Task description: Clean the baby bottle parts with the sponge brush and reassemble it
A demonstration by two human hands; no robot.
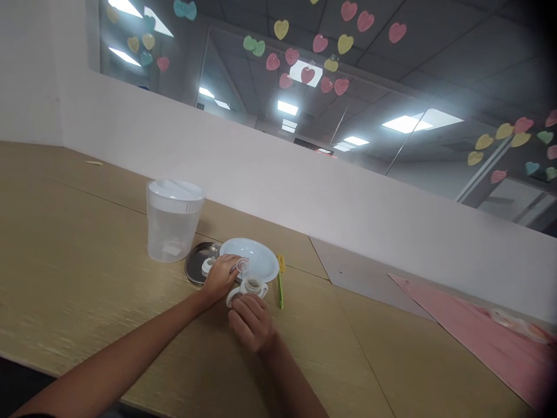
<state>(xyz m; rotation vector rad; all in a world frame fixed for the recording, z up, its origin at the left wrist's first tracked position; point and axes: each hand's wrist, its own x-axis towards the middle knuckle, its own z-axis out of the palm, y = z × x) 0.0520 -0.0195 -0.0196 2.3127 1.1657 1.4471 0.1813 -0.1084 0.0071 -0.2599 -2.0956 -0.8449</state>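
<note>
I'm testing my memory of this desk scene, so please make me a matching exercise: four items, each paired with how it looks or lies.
Items:
1. Clear plastic jug
2. Round metal dish
3. Plate
4. Sheet

Descriptions:
A. White and shallow
B. Pink, lying flat at far right
C. Upright, lid on
D. Dark, with a small white fitting on it

Pairs: 1-C, 2-D, 3-A, 4-B

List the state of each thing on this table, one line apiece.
Left hand: pinching a small clear plastic part above the plate.
Right hand: holding a white two-handled plastic piece.
Clear plastic jug: upright, lid on.
White plate: flat on table.
Round metal tray: flat, white fitting on it.
Green-handled implement: lying down.
</note>
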